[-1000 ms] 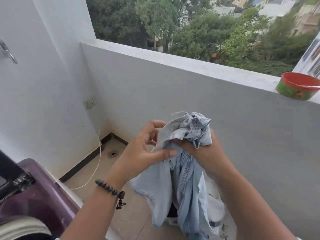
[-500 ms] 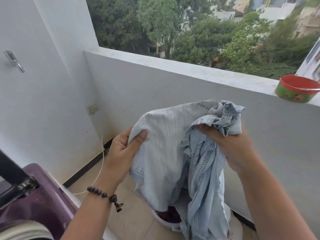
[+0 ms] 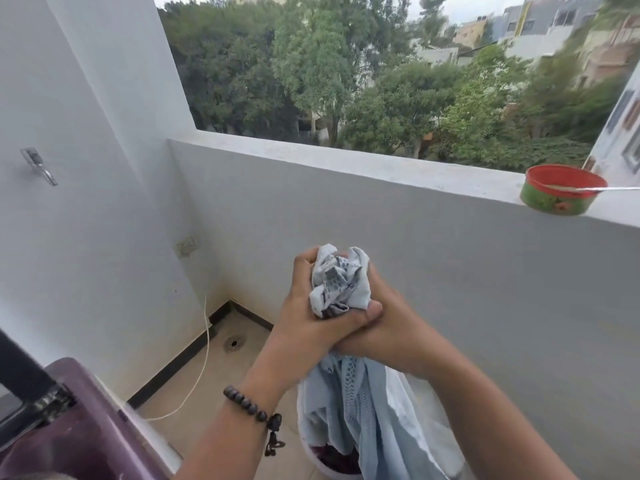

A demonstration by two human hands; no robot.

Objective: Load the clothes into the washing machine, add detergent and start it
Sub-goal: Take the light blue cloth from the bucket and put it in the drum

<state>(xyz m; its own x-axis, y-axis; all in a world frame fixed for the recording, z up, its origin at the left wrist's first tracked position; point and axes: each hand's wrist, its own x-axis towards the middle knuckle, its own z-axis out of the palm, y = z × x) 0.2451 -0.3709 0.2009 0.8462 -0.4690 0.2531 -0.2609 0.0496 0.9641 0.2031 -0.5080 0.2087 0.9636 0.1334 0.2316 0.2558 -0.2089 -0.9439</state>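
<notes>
Both hands, left hand (image 3: 304,306) and right hand (image 3: 384,327), clamp curled fingers around the pale blue patterned cotton garment (image 3: 337,285) (bunched, presumably for dropping into the purple top-loading washing machine (image 3: 79,431)).

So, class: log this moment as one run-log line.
stage: loading clothes | left hand: grips pale blue garment | right hand: grips garment | garment: bunched, tail over laundry basket | washing machine: lower left

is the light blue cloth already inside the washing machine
No, both hands, the left hand and the right hand, grip the bunched light blue cloth in the air, apart from the purple washing machine.
</notes>
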